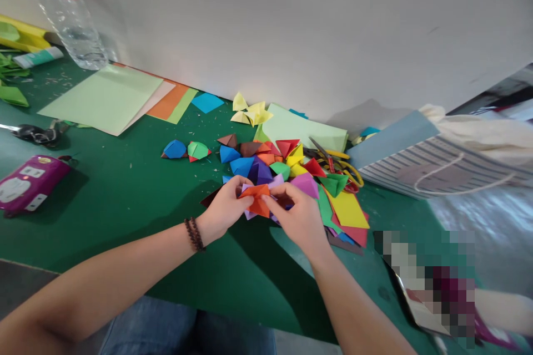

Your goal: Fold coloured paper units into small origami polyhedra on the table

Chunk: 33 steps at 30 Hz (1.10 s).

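Bridging both hands (225, 206) (300, 215), orange paper (260, 206), seemingly creased.

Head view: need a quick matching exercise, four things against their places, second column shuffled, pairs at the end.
1. orange paper
2. clear bottle
3. striped bag
4. bead bracelet

A. right of the scissors
B. around the left wrist
C. held by the left hand and right hand
D. at the picture's upper left

Pairs: 1-C, 2-D, 3-A, 4-B
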{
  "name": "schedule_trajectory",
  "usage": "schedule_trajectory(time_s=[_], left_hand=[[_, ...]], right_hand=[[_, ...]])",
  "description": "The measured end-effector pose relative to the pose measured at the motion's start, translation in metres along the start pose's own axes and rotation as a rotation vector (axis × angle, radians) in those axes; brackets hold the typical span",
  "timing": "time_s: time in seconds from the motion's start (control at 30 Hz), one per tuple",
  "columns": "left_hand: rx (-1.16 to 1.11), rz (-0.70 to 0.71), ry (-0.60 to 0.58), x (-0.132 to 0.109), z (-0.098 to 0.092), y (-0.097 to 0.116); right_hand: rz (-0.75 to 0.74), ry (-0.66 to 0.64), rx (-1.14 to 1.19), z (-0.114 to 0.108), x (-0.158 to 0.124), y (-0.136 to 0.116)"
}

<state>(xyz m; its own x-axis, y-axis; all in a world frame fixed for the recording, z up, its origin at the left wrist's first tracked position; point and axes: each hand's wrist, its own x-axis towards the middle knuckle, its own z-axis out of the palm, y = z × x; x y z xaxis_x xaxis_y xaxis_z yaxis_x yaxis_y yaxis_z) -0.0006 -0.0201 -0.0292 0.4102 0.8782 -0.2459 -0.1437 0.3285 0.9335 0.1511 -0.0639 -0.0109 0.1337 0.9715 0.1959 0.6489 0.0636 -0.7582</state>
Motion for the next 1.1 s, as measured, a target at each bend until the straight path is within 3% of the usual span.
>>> schedule_trajectory(time_s=[0.2, 0.33, 0.43, 0.67, 1.1], left_hand=[[-0.090, -0.093, 0.000, -0.001, 0.003, 0.003], [-0.196, -0.171, -0.109, -0.003, 0.002, 0.014], [-0.112, -0.135, -0.144, -0.004, -0.001, 0.020], [0.237, 0.039, -0.055, -0.001, -0.003, 0.011], [0.100, -0.014, 0.003, 0.000, -0.001, 0.005]], right_hand=[[0.043, -0.060, 0.041, -0.001, 0.001, 0.000], [0.031, -0.042, 0.040, -0.003, 0.002, -0.001], [0.015, -0.011, 0.020, -0.004, 0.002, -0.001], [-0.063, 0.019, -0.054, 0.000, 0.000, -0.001], [-0.272, 0.025, -0.139, -0.003, 0.001, -0.001]])
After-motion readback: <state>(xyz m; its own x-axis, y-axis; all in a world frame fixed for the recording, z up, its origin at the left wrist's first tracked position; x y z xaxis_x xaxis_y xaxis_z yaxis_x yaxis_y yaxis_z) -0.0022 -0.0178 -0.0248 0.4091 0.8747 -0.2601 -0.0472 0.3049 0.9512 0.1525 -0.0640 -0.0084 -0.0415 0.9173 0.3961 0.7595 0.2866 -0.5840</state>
